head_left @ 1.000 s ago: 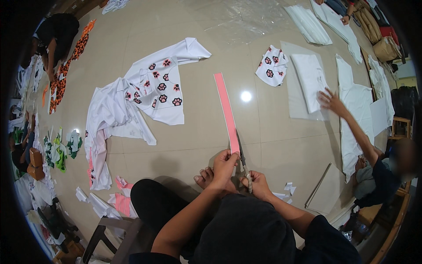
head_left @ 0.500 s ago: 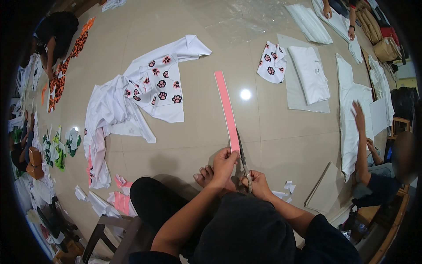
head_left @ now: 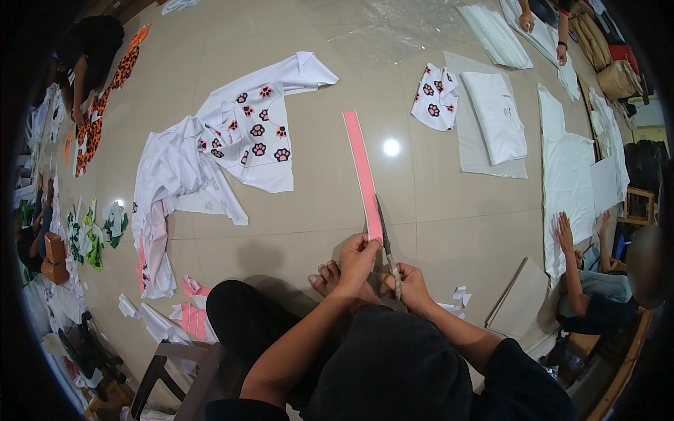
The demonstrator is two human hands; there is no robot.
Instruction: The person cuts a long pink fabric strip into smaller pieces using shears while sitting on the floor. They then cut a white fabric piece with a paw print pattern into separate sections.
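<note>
My left hand [head_left: 358, 258] pinches the lower end of a long pink strip with white edges [head_left: 358, 161], which points away from me. My right hand [head_left: 409, 286] grips the taped handles of dark scissors [head_left: 385, 231]; the blades lie along the strip's right edge near my left thumb. My bare foot [head_left: 324, 279] rests on the tiled floor beside my left wrist. A white garment with pink-and-black paw prints [head_left: 260, 140] lies spread to the left, and a smaller paw-print piece [head_left: 435, 95] lies beyond the strip to the right.
Folded white shirt [head_left: 491, 116] on plastic, white garments [head_left: 565, 168] and board sheets [head_left: 512, 298] lie right, near a co-worker [head_left: 597, 302]. Other people work far left [head_left: 91, 49] and top right. Pink and white scraps [head_left: 193, 319] and a chair [head_left: 168, 365] are lower left.
The scissors' blades have shifted slightly upward along the strip; my left hand keeps its grip. The co-worker's hand at the right has moved from the folded shirt down onto the spread white garment.
</note>
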